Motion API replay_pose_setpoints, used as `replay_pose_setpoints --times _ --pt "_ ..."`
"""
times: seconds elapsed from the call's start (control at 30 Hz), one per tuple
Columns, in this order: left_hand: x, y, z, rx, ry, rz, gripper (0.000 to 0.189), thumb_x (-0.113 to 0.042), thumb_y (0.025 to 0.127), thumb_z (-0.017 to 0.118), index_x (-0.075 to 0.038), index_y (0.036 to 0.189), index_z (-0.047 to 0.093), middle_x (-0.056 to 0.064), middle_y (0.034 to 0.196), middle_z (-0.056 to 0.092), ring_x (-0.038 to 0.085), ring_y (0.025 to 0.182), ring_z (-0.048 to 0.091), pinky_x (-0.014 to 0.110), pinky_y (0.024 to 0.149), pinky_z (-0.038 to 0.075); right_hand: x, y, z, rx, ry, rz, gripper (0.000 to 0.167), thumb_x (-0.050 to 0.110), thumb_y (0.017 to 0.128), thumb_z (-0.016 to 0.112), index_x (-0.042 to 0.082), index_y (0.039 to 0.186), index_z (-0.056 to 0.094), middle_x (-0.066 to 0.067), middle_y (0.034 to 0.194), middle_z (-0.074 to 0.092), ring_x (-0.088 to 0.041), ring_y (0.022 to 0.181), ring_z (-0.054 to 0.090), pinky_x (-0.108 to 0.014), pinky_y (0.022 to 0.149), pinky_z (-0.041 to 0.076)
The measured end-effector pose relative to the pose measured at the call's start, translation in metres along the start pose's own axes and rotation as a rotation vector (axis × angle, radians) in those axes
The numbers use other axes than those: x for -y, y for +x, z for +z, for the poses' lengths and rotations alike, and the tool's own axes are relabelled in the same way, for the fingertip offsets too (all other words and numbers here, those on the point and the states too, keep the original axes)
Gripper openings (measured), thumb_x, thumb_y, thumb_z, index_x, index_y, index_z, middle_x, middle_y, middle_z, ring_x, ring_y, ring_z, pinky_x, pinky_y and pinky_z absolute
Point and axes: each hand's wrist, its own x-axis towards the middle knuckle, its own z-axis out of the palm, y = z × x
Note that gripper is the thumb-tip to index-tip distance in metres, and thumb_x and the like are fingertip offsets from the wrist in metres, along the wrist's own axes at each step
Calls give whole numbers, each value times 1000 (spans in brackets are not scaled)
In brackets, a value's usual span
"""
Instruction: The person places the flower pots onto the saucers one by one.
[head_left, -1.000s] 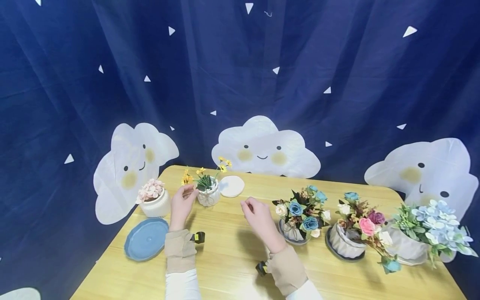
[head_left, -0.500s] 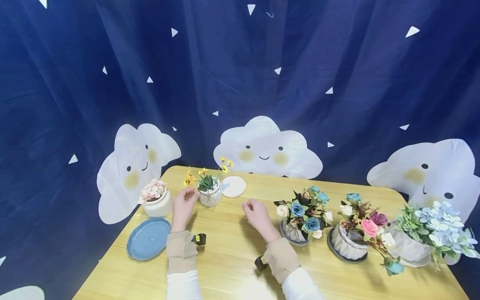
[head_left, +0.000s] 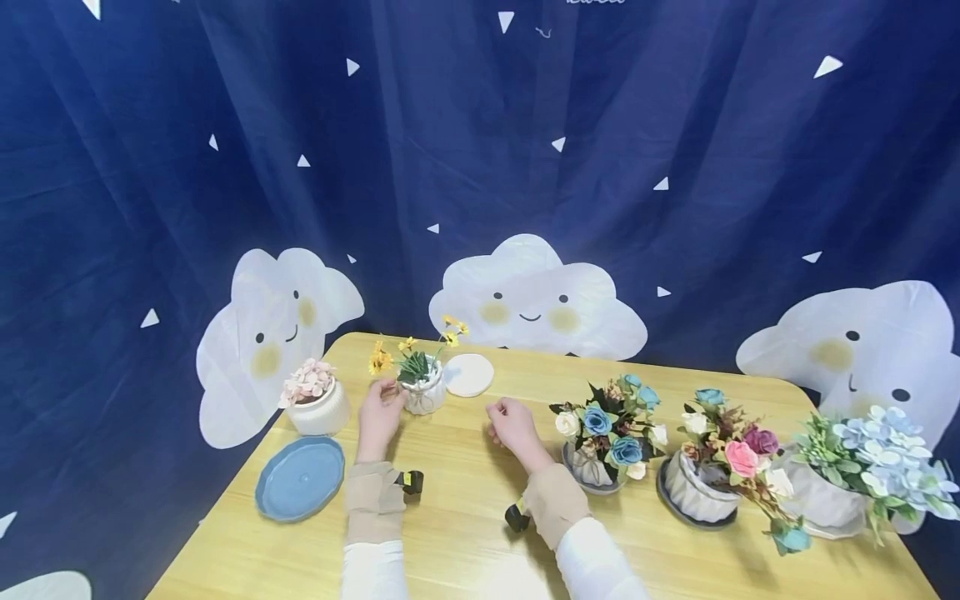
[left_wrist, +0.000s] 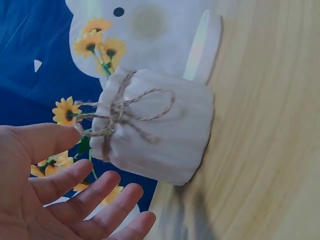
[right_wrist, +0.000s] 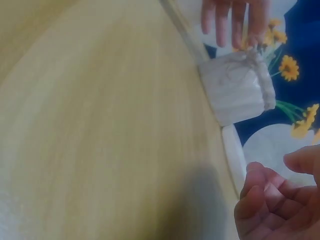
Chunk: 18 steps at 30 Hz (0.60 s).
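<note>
A small white flower pot (head_left: 426,397) with a twine bow and yellow daisies (head_left: 381,360) stands upright towards the back left of the table. At its left side is my left hand (head_left: 381,414), fingers spread; in the left wrist view the thumb lies right at the twine (left_wrist: 116,112) near the rim, and the other fingers are apart from the pot. My right hand (head_left: 514,427) hovers over the table to the right of the pot, its fingers loosely curled with nothing in them. A round white saucer (head_left: 469,376) lies just behind the pot, to its right.
A pot of pink flowers (head_left: 318,408) and a blue scalloped plate (head_left: 300,479) sit at the left edge. Along the right stand potted blue roses (head_left: 592,462), mixed roses (head_left: 701,492) and a blue hydrangea (head_left: 825,496). A dark blue curtain (head_left: 480,150) hangs behind the table.
My left hand has shifted slightly right, closer to the daisy pot. The right hand has stayed nearly in place, its wrist swinging a little left. The pots have not been moved.
</note>
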Motion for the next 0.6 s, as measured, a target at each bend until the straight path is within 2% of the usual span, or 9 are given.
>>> replay_pose_setpoints --times 0.17,0.27,0.43,0.6 --pt "3 0 5 21 -36 -5 62 -8 87 70 10 138 40 32 128 50 45 115 53 52 98 45 -5 7 4 -22 15 18 21 16 99 53 0 86 57 -18 67 63 -17 48 54 -23 41 46" --pt "3 0 9 28 -54 14 70 -6 84 73 11 141 35 34 131 48 46 118 50 54 101 42 -8 12 5 -34 39 36 21 17 99 53 0 88 57 -16 67 63 -17 49 54 -23 42 46" --pt "4 2 19 11 -66 29 72 -4 83 74 9 142 35 31 136 46 44 124 46 53 105 39 -11 21 7 -49 58 51 23 18 99 52 0 87 57 -14 67 63 -17 50 54 -23 43 48" --pt "6 3 28 -18 -49 21 73 -13 85 75 7 142 34 29 140 43 42 129 43 50 109 34 -15 28 11 -71 61 69 24 18 99 52 -1 84 58 -12 62 62 -12 44 50 -22 41 46"
